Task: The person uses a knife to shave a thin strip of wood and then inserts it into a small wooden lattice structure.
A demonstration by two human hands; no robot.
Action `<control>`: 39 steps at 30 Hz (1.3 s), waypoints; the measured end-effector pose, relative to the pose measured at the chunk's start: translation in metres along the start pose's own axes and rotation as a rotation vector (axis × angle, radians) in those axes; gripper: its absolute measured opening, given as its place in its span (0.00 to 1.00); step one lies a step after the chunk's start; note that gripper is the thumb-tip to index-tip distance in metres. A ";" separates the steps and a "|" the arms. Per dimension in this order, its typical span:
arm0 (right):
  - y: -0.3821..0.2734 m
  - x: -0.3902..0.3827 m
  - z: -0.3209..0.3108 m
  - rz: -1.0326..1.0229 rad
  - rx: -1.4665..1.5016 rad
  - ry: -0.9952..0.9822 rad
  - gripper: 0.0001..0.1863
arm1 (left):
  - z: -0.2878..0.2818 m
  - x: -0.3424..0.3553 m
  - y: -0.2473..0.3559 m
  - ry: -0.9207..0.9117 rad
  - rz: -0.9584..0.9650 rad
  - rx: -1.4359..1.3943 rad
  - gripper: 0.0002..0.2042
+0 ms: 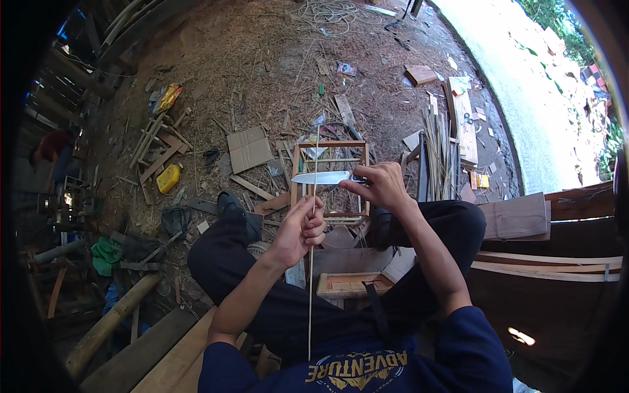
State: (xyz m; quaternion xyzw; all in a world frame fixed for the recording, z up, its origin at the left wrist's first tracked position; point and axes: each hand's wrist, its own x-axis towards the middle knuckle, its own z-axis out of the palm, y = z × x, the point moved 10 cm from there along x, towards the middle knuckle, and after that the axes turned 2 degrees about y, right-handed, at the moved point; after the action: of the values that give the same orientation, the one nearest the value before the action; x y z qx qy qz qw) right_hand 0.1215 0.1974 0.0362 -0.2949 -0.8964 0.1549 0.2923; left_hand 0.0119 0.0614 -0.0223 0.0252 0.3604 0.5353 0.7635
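Note:
My left hand (300, 232) is closed around a long, thin pale strip (310, 288), which looks like split bamboo or wood. The strip runs upright in the picture, from near my shirt to past the knife. My right hand (383, 187) grips a knife (324, 177) by its handle, most of which the fingers hide. Its broad silvery blade points left and crosses the strip a little above my left fingers. Whether the edge bites into the strip, I cannot tell. Beyond both hands a wooden frame (365, 152) with crossbars rests on the ground.
Cardboard (249, 149) and wood scraps litter the dirt floor. A bundle of thin strips (440, 157) and long planks (464, 124) lie to the right. At the left are a yellow jug (169, 178) and a bent-over person (52, 147). A shallow wooden box (350, 283) sits between my legs.

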 end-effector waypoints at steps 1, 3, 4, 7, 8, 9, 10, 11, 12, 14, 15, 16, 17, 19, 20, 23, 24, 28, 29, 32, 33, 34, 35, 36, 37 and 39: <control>0.000 0.001 0.002 0.031 0.014 -0.023 0.26 | 0.000 0.000 0.001 0.008 -0.020 -0.023 0.09; -0.007 0.002 0.004 0.005 0.011 -0.039 0.25 | 0.002 0.002 0.008 0.052 0.025 0.021 0.09; -0.011 0.002 0.006 -0.018 0.007 -0.054 0.25 | 0.000 0.002 0.013 0.095 0.067 0.065 0.09; -0.018 0.005 0.007 0.024 0.050 -0.053 0.26 | -0.008 0.008 0.018 -0.009 0.112 0.038 0.09; -0.017 0.005 0.007 0.026 0.047 -0.052 0.26 | -0.008 0.008 0.017 -0.012 0.110 0.039 0.09; -0.016 0.004 0.009 0.027 0.037 -0.067 0.26 | -0.008 0.009 0.017 0.005 0.110 0.031 0.08; -0.015 0.004 0.010 0.029 0.027 -0.082 0.26 | -0.009 0.009 0.017 0.023 0.110 0.023 0.08; -0.017 0.004 0.008 0.027 0.028 -0.080 0.26 | -0.008 0.008 0.017 0.023 0.112 0.024 0.08; -0.018 0.003 0.007 0.028 0.048 -0.102 0.25 | -0.006 0.008 0.017 0.026 0.105 0.055 0.07; -0.022 0.000 0.009 0.029 0.067 -0.122 0.23 | -0.005 0.010 0.013 0.029 0.098 0.087 0.07; -0.028 -0.002 0.013 0.001 0.066 -0.119 0.22 | -0.005 0.013 0.004 0.014 0.063 0.082 0.07; -0.033 -0.003 0.015 -0.028 0.065 -0.116 0.22 | -0.004 0.014 -0.004 -0.001 0.028 0.076 0.07; -0.030 -0.003 0.018 -0.023 0.062 -0.116 0.22 | -0.001 0.014 -0.007 -0.004 0.023 0.077 0.07; -0.031 -0.003 0.011 -0.092 0.084 -0.022 0.26 | 0.005 0.012 -0.013 -0.006 -0.011 0.060 0.07; -0.030 -0.001 0.010 -0.092 0.085 -0.022 0.26 | 0.007 0.009 -0.012 -0.005 -0.012 0.060 0.07; -0.033 0.001 0.005 -0.142 0.066 -0.011 0.24 | 0.007 0.006 -0.010 0.005 0.003 0.069 0.07; -0.032 0.002 0.003 -0.146 0.047 -0.023 0.22 | 0.007 0.006 -0.009 0.002 0.016 0.073 0.07; 0.019 0.008 -0.022 0.065 -0.073 0.058 0.21 | 0.010 0.000 -0.007 -0.017 -0.004 0.077 0.07; 0.033 0.008 -0.028 0.121 -0.123 0.080 0.21 | 0.009 -0.002 -0.008 -0.019 -0.006 0.073 0.07; 0.073 0.001 -0.048 0.375 -0.216 0.119 0.22 | 0.008 -0.008 -0.011 -0.036 -0.015 0.083 0.08; 0.079 0.000 -0.053 0.409 -0.212 0.110 0.23 | 0.013 -0.012 -0.015 -0.077 -0.028 0.069 0.07; 0.078 0.002 -0.056 0.406 -0.242 0.124 0.23 | 0.017 -0.015 -0.016 -0.117 -0.040 0.055 0.07; 0.072 0.005 -0.058 0.401 -0.274 0.131 0.23 | 0.015 -0.015 -0.015 -0.114 -0.039 0.047 0.07; 0.067 0.005 -0.054 0.396 -0.273 0.123 0.23 | 0.011 -0.014 -0.011 -0.086 -0.023 0.058 0.07; 0.063 0.003 -0.049 0.412 -0.229 0.108 0.22 | 0.007 -0.012 -0.008 -0.057 -0.007 0.068 0.07; 0.051 0.003 -0.039 0.426 -0.176 0.097 0.22 | 0.004 -0.010 -0.003 -0.054 0.023 0.069 0.07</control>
State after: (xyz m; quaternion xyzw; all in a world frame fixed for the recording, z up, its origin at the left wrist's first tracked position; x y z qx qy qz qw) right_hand 0.1660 0.2431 0.0447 -0.5090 -0.8089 0.1199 0.2689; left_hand 0.0148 0.0533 -0.0150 0.0700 0.3577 0.5306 0.7652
